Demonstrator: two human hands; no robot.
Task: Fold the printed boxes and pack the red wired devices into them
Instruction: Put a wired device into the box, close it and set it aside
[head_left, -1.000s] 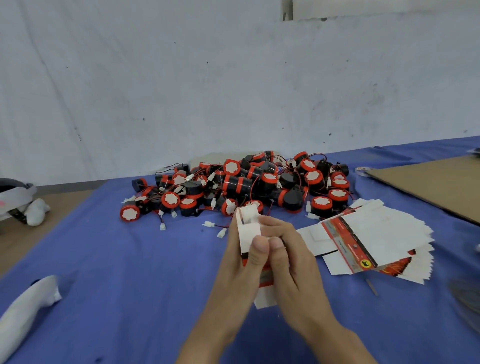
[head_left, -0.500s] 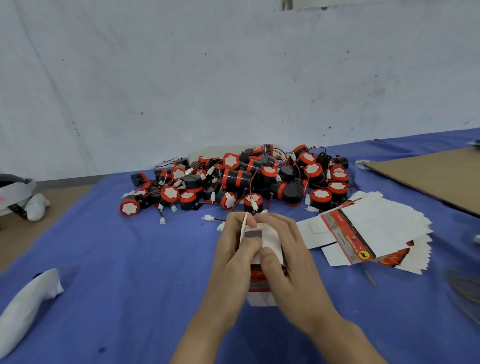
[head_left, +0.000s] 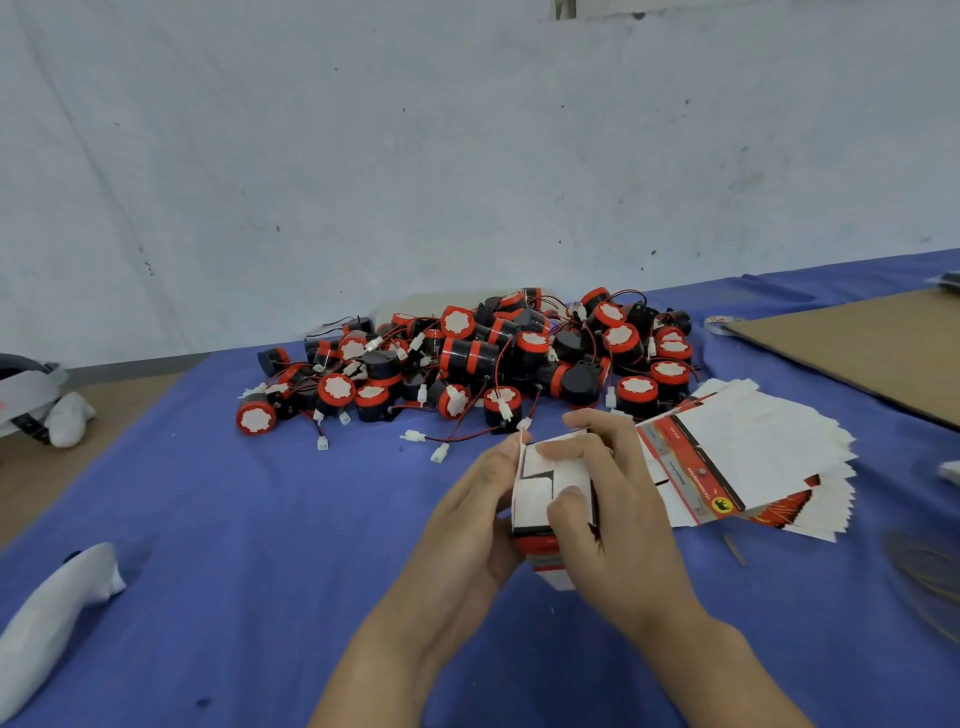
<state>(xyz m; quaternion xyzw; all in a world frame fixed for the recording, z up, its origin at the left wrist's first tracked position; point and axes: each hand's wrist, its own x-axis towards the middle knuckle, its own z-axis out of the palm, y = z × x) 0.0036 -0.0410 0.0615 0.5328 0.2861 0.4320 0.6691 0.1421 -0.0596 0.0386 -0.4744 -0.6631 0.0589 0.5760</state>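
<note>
— Cardboard, white with a red band, low in the middle of the frame; is that the printed box (head_left: 537, 493)?
— Yes; it stands half-formed between both hands over the blue cloth (head_left: 249, 519), its white end flaps facing the camera.
— How do the fingers lie?
— The left hand (head_left: 467, 525) grips the box's left side, fingers curled behind it; the right hand (head_left: 618, 519) wraps the right side, thumb pressed on a flap, fingers curled over the top edge.
— And the red wired devices (head_left: 483, 358)?
— Heaped in a tangle just above the hands, at the centre of the frame; white plugs trail onto the cloth.
— Other boxes?
— The flat printed boxes (head_left: 753, 452) lie fanned in a stack just right of the right hand; a cardboard sheet (head_left: 872, 348) sits at the right edge; a white bundle (head_left: 52, 618) lies at lower left.
</note>
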